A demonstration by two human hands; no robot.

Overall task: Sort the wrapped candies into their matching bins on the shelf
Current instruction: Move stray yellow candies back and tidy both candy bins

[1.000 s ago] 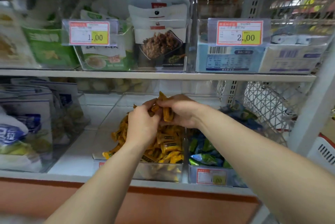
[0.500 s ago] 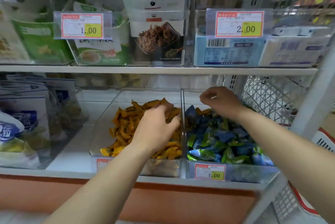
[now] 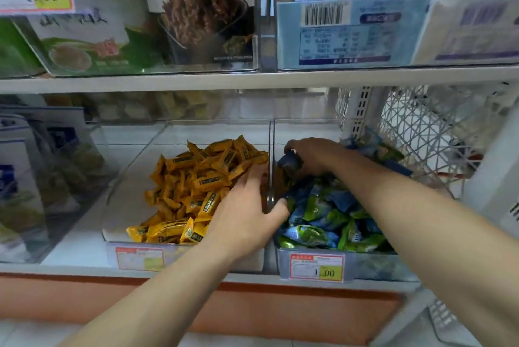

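A dark blue candy (image 3: 290,162) is pinched in the curled fingers of a person's right hand (image 3: 314,154), just above the back of the heap of blue and green candies (image 3: 323,214) that fills the right bin (image 3: 373,265) on a shop shelf (image 3: 84,269). The left hand (image 3: 244,217) lies at the clear wall (image 3: 270,136) between the two bins. Its fingers are stretched out over the edge of the yellow candies (image 3: 196,186) piled in the left bin (image 3: 179,256), and its thumb reaches across to the blue-and-green side. The hand looks relaxed and unclenched, though blur makes it hard to say whether anything lies under the fingers. Each bin has a price tag on its front: the right tag (image 3: 317,266) reads 1.00, while the left tag (image 3: 140,258) is too soft to read. Beside the left bin stand pale bags (image 3: 22,178) behind clear plastic. On the upper shelf (image 3: 168,81) are green snack packets (image 3: 84,46), a packet picturing brown strips (image 3: 202,18) and a light blue box (image 3: 345,35) with a barcode. A white wire basket (image 3: 421,133) hangs to the right of the bins.
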